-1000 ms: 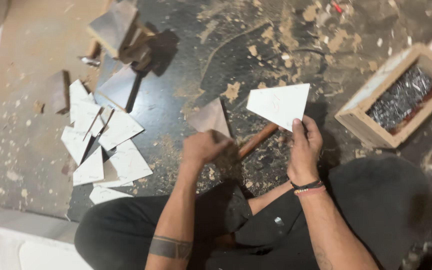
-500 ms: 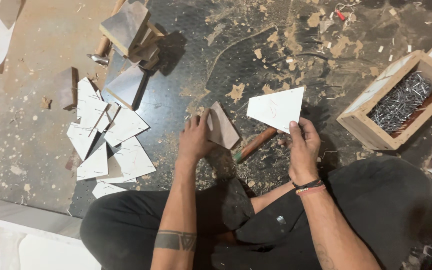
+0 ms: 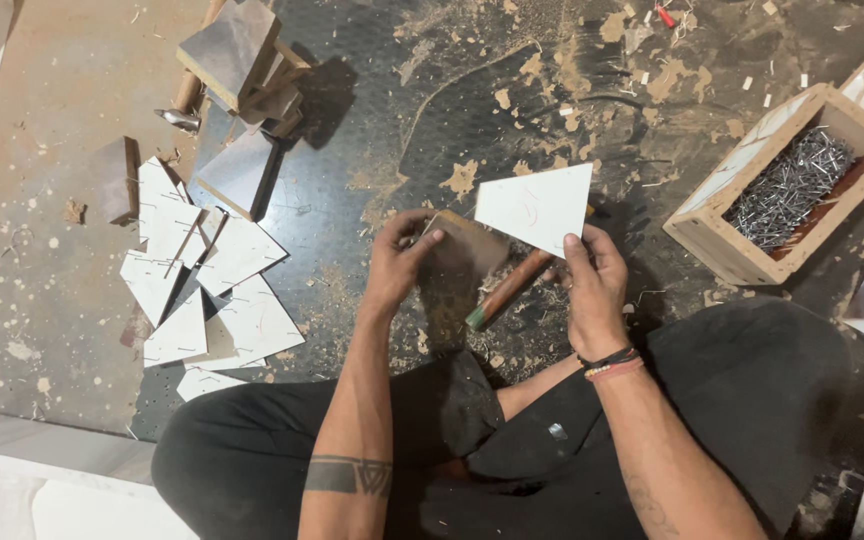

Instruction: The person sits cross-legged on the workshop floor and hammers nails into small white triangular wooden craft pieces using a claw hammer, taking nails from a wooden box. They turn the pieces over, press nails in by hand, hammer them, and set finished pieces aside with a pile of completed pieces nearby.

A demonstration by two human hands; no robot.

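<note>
Head view: the person sits cross-legged on a dark floor [image 3: 382, 120] strewn with wood chips. The right hand [image 3: 592, 285] is closed in a pinch, thumb on top, on the lower corner of a white triangular board piece [image 3: 537, 205], held up flat towards the camera. The left hand [image 3: 400, 258] has its fingers curled round the edge of a brown triangular board piece [image 3: 467, 245], tilted and just beside the white one; the two pieces look close but I cannot tell if they touch. Below them, a hammer with a wooden handle [image 3: 507, 288] lies on the floor between the hands, its head hidden.

To the left lies a heap of white triangles [image 3: 202, 290], several with nails showing, beside a stack of brown wood blocks [image 3: 242, 60]. To the right stands an open wooden box of nails [image 3: 787, 185].

Judging by the heap, many pieces are already done; the pair in hand is not yet joined and no nail is held.
</note>
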